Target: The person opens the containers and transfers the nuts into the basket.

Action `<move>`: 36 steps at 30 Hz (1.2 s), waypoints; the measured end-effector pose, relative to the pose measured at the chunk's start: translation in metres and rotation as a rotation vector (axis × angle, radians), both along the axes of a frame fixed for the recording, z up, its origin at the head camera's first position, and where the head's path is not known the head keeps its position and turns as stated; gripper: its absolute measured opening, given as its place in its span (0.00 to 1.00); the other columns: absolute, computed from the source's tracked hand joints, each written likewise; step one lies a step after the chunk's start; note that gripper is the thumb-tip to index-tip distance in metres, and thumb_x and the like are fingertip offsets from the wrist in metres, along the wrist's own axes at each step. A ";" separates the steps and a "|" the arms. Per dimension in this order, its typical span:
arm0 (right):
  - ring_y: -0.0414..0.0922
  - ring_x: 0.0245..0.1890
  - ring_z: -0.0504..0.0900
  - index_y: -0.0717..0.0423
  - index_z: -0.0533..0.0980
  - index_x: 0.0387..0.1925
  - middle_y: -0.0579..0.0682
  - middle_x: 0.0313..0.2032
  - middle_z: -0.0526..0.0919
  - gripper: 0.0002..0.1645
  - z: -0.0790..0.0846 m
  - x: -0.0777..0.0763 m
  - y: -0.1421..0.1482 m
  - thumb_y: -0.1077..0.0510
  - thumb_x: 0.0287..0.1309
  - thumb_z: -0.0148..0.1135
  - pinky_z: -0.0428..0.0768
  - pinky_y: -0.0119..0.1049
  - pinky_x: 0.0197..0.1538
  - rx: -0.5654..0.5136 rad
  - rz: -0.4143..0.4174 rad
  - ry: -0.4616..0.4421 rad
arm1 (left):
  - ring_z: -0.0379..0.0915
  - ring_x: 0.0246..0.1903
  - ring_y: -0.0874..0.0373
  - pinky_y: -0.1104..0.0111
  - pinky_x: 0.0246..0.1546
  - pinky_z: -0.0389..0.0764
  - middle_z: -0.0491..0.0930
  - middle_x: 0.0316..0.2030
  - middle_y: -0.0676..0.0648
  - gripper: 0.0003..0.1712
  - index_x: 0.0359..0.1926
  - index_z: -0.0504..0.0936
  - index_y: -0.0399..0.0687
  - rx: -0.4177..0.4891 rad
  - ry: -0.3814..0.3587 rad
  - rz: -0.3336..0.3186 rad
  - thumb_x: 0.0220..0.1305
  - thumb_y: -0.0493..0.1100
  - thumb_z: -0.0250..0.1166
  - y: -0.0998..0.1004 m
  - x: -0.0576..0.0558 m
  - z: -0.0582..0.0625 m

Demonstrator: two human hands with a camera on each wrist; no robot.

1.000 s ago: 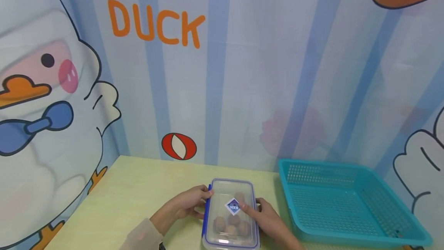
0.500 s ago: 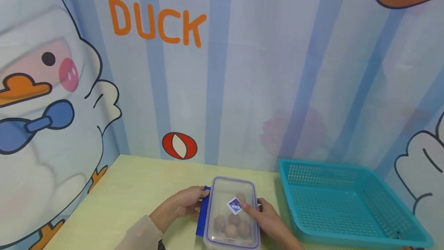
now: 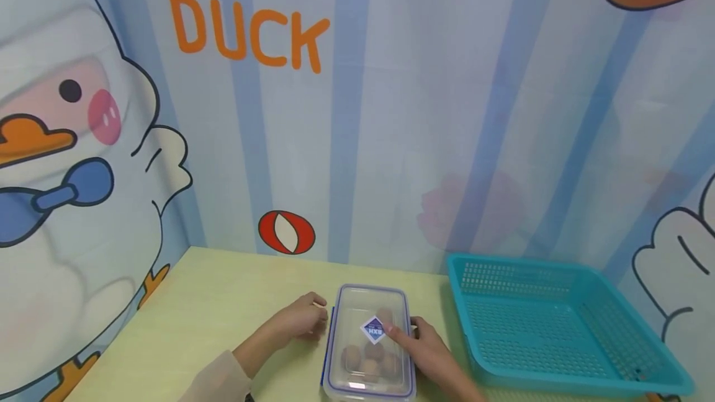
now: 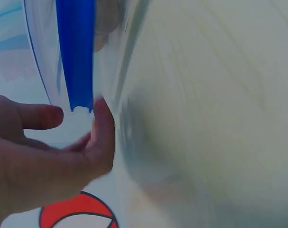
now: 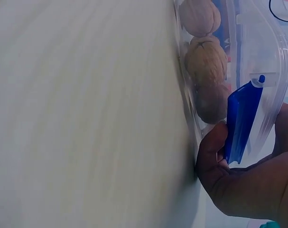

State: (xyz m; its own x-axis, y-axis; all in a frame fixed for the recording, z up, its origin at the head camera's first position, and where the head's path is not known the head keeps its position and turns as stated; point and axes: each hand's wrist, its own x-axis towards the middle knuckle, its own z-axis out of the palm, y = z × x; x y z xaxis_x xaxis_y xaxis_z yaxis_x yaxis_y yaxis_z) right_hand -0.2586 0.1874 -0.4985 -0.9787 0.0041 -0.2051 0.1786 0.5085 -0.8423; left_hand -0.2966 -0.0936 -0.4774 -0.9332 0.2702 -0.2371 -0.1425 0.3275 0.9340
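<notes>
Gripping clear lidded box (image 3: 357, 312): right hand (image 3: 424, 347), 3 o'clock | walnuts (image 3: 371, 366) inside, most toward 6 | left hand (image 3: 304, 317): released, 9 | teal basket (image 3: 592, 383): farther, 3

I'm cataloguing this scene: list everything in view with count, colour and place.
lidded box: 1, clear and blue, on table
latches: 2 visible, blue, box's left and right
walnuts: at least 5, brown, inside box
label: 1, blue-white, atop box
basket: 1, turquoise, right of box
backdrop: 1, blue striped, behind table
table: 1, pale yellow, under box
prints: several, multicoloured, on backdrop
sleeve: 1, beige, lower left
left hand: 1, bare, left of box
right hand: 1, bare, gripping box
</notes>
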 end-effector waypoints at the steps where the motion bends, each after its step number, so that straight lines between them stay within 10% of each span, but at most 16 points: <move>1: 0.57 0.50 0.83 0.73 0.66 0.70 0.68 0.56 0.80 0.64 0.000 0.000 -0.001 0.22 0.60 0.65 0.86 0.60 0.55 0.015 -0.005 -0.001 | 0.78 0.38 0.49 0.60 0.37 0.86 0.78 0.43 0.39 0.21 0.64 0.69 0.26 -0.040 0.050 0.014 0.77 0.36 0.53 0.000 0.002 0.002; 8: 0.58 0.50 0.84 0.74 0.71 0.66 0.69 0.54 0.82 0.61 0.001 0.000 -0.003 0.22 0.61 0.64 0.86 0.60 0.55 0.106 -0.022 0.036 | 0.78 0.29 0.54 0.64 0.31 0.80 0.78 0.42 0.44 0.24 0.62 0.75 0.27 -0.210 0.244 0.018 0.78 0.43 0.62 0.001 0.019 0.018; 21: 0.43 0.27 0.71 0.69 0.75 0.60 0.48 0.28 0.74 0.31 0.004 0.013 -0.004 0.44 0.76 0.62 0.72 0.33 0.27 0.081 -0.082 0.309 | 0.81 0.28 0.52 0.62 0.29 0.87 0.75 0.40 0.45 0.30 0.62 0.73 0.20 -0.204 0.239 -0.098 0.75 0.44 0.66 0.008 0.039 0.026; 36: 0.46 0.28 0.76 0.69 0.75 0.53 0.53 0.34 0.75 0.19 0.022 0.031 0.008 0.57 0.72 0.65 0.86 0.42 0.26 -0.094 0.049 0.134 | 0.78 0.32 0.53 0.61 0.30 0.88 0.74 0.39 0.44 0.24 0.57 0.75 0.25 -0.143 0.171 -0.056 0.71 0.39 0.70 0.012 0.043 0.023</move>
State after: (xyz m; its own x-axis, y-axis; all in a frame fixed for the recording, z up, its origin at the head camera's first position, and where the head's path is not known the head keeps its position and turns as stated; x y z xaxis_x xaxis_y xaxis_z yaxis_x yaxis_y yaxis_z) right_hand -0.2272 0.1957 -0.4768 -0.9959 -0.0571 -0.0703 0.0389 0.4315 -0.9013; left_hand -0.2531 -0.0820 -0.4547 -0.9475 0.2978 -0.1165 0.0360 0.4612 0.8866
